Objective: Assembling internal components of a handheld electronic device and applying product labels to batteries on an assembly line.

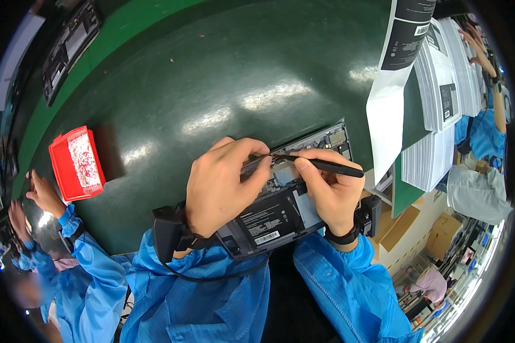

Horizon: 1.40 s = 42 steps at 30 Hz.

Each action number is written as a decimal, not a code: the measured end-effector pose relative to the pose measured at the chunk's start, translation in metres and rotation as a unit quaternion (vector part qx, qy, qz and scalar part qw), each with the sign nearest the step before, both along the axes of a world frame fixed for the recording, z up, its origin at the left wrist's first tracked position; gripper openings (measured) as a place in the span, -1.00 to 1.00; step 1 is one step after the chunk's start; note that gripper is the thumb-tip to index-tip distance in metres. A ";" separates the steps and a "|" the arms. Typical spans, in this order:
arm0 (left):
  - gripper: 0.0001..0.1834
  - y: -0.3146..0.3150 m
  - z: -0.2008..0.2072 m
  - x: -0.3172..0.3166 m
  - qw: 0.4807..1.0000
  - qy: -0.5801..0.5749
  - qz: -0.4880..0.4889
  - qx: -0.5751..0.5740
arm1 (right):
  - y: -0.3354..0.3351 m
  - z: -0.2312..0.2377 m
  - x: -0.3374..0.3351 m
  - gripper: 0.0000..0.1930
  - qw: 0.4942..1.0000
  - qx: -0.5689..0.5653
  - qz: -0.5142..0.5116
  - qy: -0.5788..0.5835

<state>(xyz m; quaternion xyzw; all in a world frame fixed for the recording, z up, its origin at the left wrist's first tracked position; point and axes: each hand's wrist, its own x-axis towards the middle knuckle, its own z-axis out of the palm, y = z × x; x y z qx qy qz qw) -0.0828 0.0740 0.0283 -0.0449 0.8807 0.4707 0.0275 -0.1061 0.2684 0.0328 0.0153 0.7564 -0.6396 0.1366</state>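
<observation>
An opened laptop base [300,217] lies tilted on the green table in front of me, its black battery [269,220] and circuit boards exposed. My right hand [333,191] grips a pair of black tweezers [332,167], their tips pointing left over the upper part of the boards. Close to those tips, the thumb and index finger of my left hand [223,186] come together in a pinch. Whatever they hold is too small to make out. The left hand hides part of the laptop's left side.
A red tray [63,166] with small white pieces stands at the left. Stacks of printed white sheets [432,154] and a hanging label strip [385,108] are at the right. Another laptop base [71,48] lies far left. A co-worker's hand [46,194] is at the left edge.
</observation>
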 end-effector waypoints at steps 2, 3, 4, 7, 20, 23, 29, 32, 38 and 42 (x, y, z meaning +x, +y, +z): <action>-0.85 -0.001 -0.002 0.001 1.000 0.015 -0.005 0.008 | 0.000 0.000 0.002 -0.85 1.000 0.010 -0.002 0.002; -0.85 -0.002 -0.003 0.001 1.000 0.015 -0.006 0.010 | 0.000 0.000 0.002 -0.85 1.000 0.020 -0.002 0.004; -0.86 -0.001 -0.004 0.001 1.000 0.013 -0.007 0.010 | 0.000 -0.002 0.002 -0.85 1.000 0.019 -0.002 0.002; -0.86 0.002 -0.004 0.001 1.000 0.003 0.005 0.000 | 0.000 -0.005 0.002 -0.85 1.000 0.019 0.001 0.004; -0.76 -0.016 -0.011 0.014 0.985 0.149 -0.070 -0.045 | -0.008 -0.004 0.005 -0.85 1.000 0.020 0.002 0.015; -0.67 -0.020 -0.012 0.019 0.959 0.209 -0.128 -0.143 | -0.008 -0.002 0.005 -0.86 1.000 0.026 0.000 0.015; -0.56 -0.023 -0.017 0.019 0.926 0.238 -0.180 -0.229 | -0.008 -0.005 0.005 -0.86 0.999 0.030 -0.001 0.017; -0.56 -0.024 -0.017 0.018 0.918 0.247 -0.189 -0.244 | -0.009 -0.003 0.004 -0.87 1.000 0.027 0.001 0.009; -0.56 -0.023 -0.002 0.015 0.891 0.252 -0.224 -0.306 | -0.007 -0.005 0.004 -0.86 1.000 -0.010 -0.015 0.001; -0.55 -0.017 0.005 0.016 0.861 0.243 -0.252 -0.368 | -0.005 -0.007 0.004 -0.85 0.999 -0.039 -0.034 0.004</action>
